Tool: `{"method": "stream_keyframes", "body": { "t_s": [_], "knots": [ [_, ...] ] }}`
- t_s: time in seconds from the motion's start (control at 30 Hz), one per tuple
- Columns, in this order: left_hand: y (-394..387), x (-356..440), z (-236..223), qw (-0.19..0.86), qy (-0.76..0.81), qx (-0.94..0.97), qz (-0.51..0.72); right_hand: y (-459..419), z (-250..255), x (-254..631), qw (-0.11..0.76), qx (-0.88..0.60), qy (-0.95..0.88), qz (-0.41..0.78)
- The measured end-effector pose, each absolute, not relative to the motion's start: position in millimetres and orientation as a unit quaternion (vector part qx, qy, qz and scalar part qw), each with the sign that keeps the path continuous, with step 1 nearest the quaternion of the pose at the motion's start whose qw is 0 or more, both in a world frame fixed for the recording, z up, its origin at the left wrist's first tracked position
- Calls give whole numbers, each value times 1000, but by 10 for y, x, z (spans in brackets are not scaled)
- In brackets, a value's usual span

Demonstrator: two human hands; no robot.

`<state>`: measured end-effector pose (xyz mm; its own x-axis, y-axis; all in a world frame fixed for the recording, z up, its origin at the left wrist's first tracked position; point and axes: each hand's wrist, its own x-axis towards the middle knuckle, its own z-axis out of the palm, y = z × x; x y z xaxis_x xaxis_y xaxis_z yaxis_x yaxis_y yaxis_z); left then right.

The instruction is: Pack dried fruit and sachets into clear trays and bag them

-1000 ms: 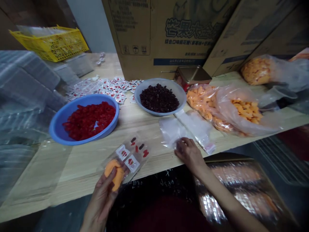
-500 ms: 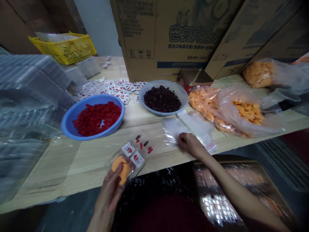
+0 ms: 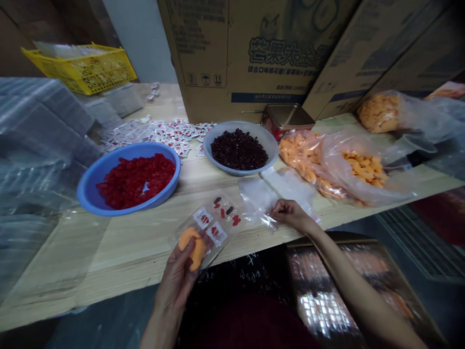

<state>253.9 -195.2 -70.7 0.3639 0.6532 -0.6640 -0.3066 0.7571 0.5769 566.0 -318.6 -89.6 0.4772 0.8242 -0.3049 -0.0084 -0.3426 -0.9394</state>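
My left hand [image 3: 178,274] grips a clear plastic tray [image 3: 213,253], the thumb lying over orange pieces [image 3: 198,249] in its near end. Two printed sachets [image 3: 217,233] sit in the tray's middle, with small red and dark pieces in the far part. To the right, the fingers of my right hand [image 3: 290,213] are pinched on the near edge of a clear plastic bag [image 3: 256,194], which lies on a stack. The tray's far corner is close to the bag.
A blue basin [image 3: 85,189] of red pieces stands left, a paler bowl [image 3: 209,145] of dark pieces at centre. Sachets [image 3: 178,131] lie behind. Bags of orange pieces [image 3: 363,169] are at right, stacked clear trays [image 3: 32,121] at left. Cardboard boxes [image 3: 207,48] line the back.
My left hand has brought the tray to the right and slightly up, nearer the bag. My right hand's fingers now pinch the bag's edge, which lifts a little.
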Motion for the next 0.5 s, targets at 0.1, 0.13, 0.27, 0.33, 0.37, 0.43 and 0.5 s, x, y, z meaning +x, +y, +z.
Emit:
{"method": "stream_keyframes", "body": {
  "t_s": [0.1, 0.13, 0.27, 0.33, 0.37, 0.43, 0.5],
  "knots": [
    [-1964, 2535, -688, 804, 480, 186, 298, -3164, -928, 5624, 485, -716, -325, 383],
    [-1969, 2536, -678, 803, 480, 186, 301, -3146, -939, 5611, 477, -722, -333, 375],
    [-2003, 2629, -619, 807, 465, 190, 310, -3050, -968, 5554, 436, -747, -355, 354],
    [-2031, 2748, -614, 816, 444, 197, 314, -3006, -971, 5518, 435, -754, -355, 340],
    [-2048, 2819, -629, 821, 430, 201, 317, -2989, -970, 5498, 438, -757, -355, 332],
    [-2082, 2959, -697, 832, 401, 210, 321, -2971, -965, 5461, 441, -758, -360, 318],
    [-2113, 3059, -798, 841, 382, 215, 317, -2977, -966, 5443, 446, -753, -366, 317]
  ]
}}
